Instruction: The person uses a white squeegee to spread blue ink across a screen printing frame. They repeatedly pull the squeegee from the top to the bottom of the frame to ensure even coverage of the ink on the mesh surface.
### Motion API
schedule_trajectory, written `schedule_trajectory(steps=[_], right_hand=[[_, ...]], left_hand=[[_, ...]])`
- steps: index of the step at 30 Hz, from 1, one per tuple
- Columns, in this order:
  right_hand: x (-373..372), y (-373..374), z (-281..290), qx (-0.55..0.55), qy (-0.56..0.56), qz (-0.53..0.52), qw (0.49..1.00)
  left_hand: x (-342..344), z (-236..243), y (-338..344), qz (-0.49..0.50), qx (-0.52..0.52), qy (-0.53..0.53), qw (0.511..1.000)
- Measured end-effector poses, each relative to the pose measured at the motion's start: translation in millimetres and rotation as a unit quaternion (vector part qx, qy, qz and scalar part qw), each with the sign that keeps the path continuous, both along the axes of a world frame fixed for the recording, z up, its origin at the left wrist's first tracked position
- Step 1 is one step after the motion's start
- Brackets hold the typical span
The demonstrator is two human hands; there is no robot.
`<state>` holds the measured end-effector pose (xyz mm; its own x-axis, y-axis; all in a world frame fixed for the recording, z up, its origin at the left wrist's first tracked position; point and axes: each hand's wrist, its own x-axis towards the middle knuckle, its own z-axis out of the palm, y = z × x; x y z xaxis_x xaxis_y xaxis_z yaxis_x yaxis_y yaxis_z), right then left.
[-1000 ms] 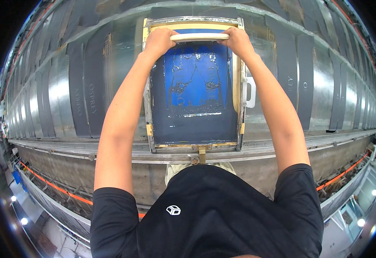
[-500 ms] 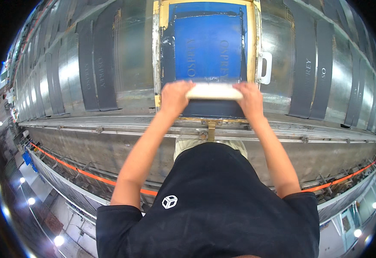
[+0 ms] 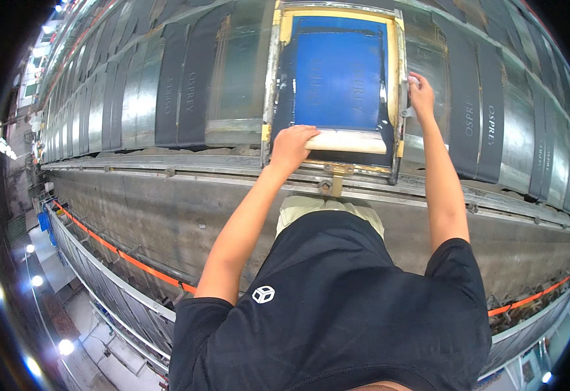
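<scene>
My left hand (image 3: 291,148) is closed around the left end of a pale squeegee (image 3: 351,141), which lies across the near end of a printing screen's blue mesh (image 3: 340,72). Dark ink borders the mesh on the inside of the screen frame (image 3: 399,62), whose edges are metal and yellow. At the frame's right side, my right hand (image 3: 422,98) is closed on the white handle, mostly hidden by the fingers. The squeegee's right end is free of any hand.
Dark grey printed fabric panels (image 3: 173,91) lie in pairs on the long shiny table (image 3: 240,85) either side of the screen. A metal rail (image 3: 233,165) with stops runs along its near edge. A brass-coloured bracket (image 3: 338,176) sits at the rail by the frame.
My right hand has let go of the squeegee and moved to the handle on the frame's right side. My left hand still holds the squeegee. The whole view has shifted and tilted.
</scene>
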<state>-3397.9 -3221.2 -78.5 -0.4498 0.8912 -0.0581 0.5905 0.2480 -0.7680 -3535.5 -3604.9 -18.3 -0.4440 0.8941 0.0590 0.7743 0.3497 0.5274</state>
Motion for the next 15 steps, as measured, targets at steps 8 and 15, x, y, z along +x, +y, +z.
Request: schedule_trajectory(steps=[8,15], right_hand=[[-64,-59,41,0.094,0.030,-0.024,0.995],[-229,-250,29,0.034,0.106,-0.006,0.994]], left_hand=[[-7,11,-84,0.031,0.011,0.001,0.999],[-158,16,-240,0.089,-0.024,0.018,0.996]])
